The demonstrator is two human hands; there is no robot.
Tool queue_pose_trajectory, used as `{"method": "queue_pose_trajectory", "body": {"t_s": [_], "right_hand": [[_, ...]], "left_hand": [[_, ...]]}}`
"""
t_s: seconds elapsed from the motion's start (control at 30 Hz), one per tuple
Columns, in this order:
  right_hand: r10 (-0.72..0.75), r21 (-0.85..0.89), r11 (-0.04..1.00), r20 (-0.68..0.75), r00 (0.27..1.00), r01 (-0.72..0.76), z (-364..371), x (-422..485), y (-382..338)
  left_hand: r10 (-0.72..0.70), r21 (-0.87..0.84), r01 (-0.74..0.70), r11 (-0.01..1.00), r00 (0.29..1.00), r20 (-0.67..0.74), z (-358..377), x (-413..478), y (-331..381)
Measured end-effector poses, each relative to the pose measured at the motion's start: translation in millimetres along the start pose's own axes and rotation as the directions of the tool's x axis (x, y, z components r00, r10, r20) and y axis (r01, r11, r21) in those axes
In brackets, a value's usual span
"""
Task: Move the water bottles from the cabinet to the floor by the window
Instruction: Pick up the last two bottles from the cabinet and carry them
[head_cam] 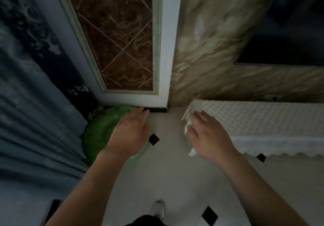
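Observation:
No water bottle shows in this blurred view. My left hand [130,133] is stretched forward, palm down with fingers apart, holding nothing, above the right side of a green plastic basin [98,134] on the floor. My right hand [208,136] is also flat with fingers spread, at the left corner of a low cabinet covered with a white quilted cloth [259,120]. Its fingertips are close to the cloth's hanging corner [186,129]; I cannot tell whether they touch it. The cabinet's inside is hidden by the cloth.
A blue patterned curtain [35,103] hangs at the left. A white-framed panel with brown tiles [122,50] and a marbled wall [210,50] meet in the corner ahead. The floor [166,173] has pale tiles with black diamonds. My shoe [157,208] is at the bottom.

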State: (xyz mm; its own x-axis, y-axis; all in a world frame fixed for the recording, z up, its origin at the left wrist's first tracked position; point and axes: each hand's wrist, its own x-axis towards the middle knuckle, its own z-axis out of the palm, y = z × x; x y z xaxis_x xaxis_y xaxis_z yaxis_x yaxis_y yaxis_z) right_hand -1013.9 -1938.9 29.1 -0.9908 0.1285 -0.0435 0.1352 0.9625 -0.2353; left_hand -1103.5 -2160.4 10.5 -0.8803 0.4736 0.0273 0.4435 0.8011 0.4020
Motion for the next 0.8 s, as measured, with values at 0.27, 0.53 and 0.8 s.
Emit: {"method": "queue_pose_trajectory", "body": {"t_s": [0.27, 0.53, 0.8], "right_hand": [[0.145, 0.014, 0.989, 0.031, 0.989, -0.146, -13, 12, 66], [0.166, 0.059, 0.984, 0.014, 0.986, -0.167, -40, 8, 170], [0.163, 0.056, 0.985, -0.030, 0.986, -0.161, -83, -28, 309]], "left_hand": [[0.110, -0.018, -0.109, 0.994, 0.991, 0.076, 16, 62, 65], [0.189, 0.071, -0.195, 0.978, 0.978, 0.086, 57, 99, 155], [0.261, 0.077, -0.264, 0.961, 0.964, 0.044, 113, 133, 294]]}}
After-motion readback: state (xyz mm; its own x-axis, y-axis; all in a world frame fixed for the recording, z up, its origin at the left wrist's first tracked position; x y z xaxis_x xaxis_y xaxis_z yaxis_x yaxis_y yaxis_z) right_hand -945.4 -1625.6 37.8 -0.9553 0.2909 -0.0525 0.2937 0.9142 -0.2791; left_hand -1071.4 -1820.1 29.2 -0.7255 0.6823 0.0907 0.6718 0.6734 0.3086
